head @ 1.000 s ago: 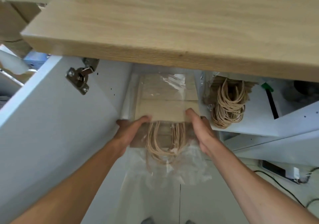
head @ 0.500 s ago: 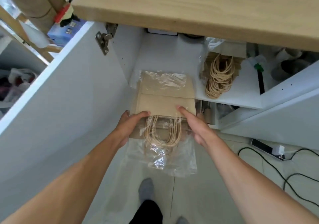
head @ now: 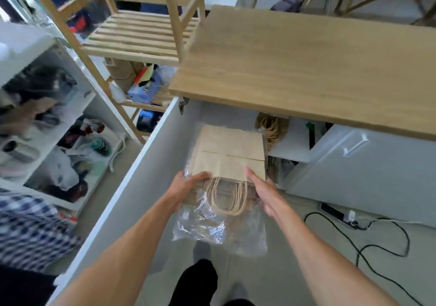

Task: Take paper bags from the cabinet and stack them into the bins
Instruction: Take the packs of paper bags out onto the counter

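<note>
A flat stack of brown paper bags [head: 228, 150] with twine handles sits in a clear plastic wrapper [head: 212, 225], held out in front of the open cabinet. My left hand [head: 186, 185] grips the stack's left edge. My right hand [head: 262, 187] holds its right edge, thumb on top. The handles hang toward me between my hands. A second bundle of bags [head: 271, 126] lies on the white cabinet shelf [head: 292, 150] under the wooden countertop. No bins are in view.
The open white cabinet door [head: 132, 187] stands at my left. A wooden countertop [head: 306, 69] overhangs the cabinet. A slatted wooden rack [head: 139, 39] and a white shelf unit [head: 47, 126] with clutter stand at the left. A power strip [head: 337, 213] and black cables lie on the floor at right.
The stack has come out of the cabinet toward me, held in both hands. My view has risen and pulled back, showing the countertop's top and the room.
</note>
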The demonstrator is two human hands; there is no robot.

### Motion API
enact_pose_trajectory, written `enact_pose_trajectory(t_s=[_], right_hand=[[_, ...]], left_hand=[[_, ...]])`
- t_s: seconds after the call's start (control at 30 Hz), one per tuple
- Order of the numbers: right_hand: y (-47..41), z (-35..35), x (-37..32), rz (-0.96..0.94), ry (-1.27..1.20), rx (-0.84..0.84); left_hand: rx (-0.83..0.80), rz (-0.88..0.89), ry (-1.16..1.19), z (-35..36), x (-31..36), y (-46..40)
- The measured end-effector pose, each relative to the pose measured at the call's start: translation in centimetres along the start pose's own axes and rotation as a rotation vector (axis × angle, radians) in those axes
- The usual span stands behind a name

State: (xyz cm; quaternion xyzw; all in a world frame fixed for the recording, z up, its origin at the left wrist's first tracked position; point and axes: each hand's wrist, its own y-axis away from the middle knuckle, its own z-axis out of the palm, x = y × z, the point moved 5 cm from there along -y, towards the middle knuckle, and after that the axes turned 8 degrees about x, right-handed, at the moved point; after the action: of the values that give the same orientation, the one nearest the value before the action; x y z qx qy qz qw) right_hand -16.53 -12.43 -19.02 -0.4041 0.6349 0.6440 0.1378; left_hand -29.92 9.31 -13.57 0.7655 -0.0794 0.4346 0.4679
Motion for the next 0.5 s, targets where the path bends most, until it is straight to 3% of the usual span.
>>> enact_pose_trajectory(t_s=[0.2,0.37,0.5], right_hand=[[5.8,-2.8,-3.4,-0.110,-0.035,-0.018],[13.8,-4.0,-12.4,-0.292,-0.022,-0.004],[14.0,-4.5,-17.0,-0.392,-0.032,-0.004]], left_hand=[[-0.005,0.096,0.015,-0.3,4.6,8.1],[-0.028,0.207,0.054,-0.2,10.7,11.8],[-0.089,0.292,0.080,0.0,15.2,11.7]])
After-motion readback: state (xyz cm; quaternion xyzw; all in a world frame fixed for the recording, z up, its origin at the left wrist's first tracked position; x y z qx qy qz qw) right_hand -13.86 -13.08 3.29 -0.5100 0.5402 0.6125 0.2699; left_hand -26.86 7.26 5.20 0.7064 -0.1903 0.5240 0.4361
